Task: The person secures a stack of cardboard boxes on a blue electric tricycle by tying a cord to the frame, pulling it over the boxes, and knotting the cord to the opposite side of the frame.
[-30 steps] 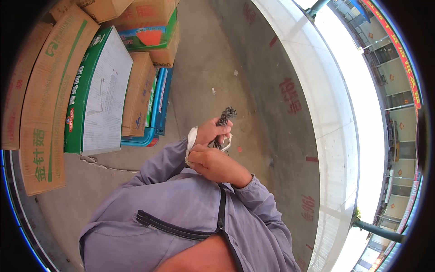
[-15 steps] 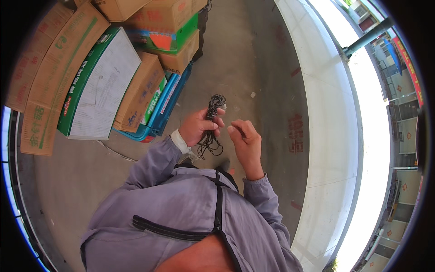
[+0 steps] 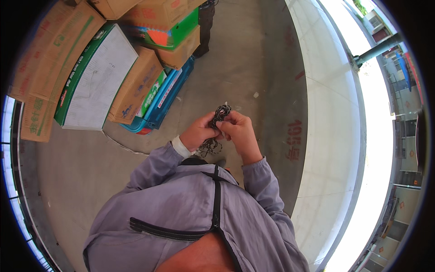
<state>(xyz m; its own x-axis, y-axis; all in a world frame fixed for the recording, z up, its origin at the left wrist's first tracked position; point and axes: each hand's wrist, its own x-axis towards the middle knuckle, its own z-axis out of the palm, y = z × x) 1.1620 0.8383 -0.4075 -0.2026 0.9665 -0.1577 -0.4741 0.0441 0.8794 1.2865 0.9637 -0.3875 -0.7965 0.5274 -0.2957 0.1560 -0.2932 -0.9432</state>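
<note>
A bundle of black-and-white speckled cord [image 3: 222, 111] is held upright in front of my body, with loose loops dangling below. My left hand [image 3: 197, 133] is closed around it from the left, a white band on that wrist. My right hand [image 3: 240, 136] grips the upper part of the bundle from the right, thumb and fingers pinched on it. Both hands are close together, partly hiding the cord.
Stacked cardboard cartons [image 3: 61, 50], a green-sided white box [image 3: 95, 77] and a blue plastic bin [image 3: 170, 88] stand at the left on a concrete floor [image 3: 222, 68]. A long white ledge [image 3: 326, 136] runs along the right, with a green pole [image 3: 376, 50] beyond it.
My right hand left the white band at my left wrist, was apart half a second ago, and has now moved left onto the cord, taking hold of it.
</note>
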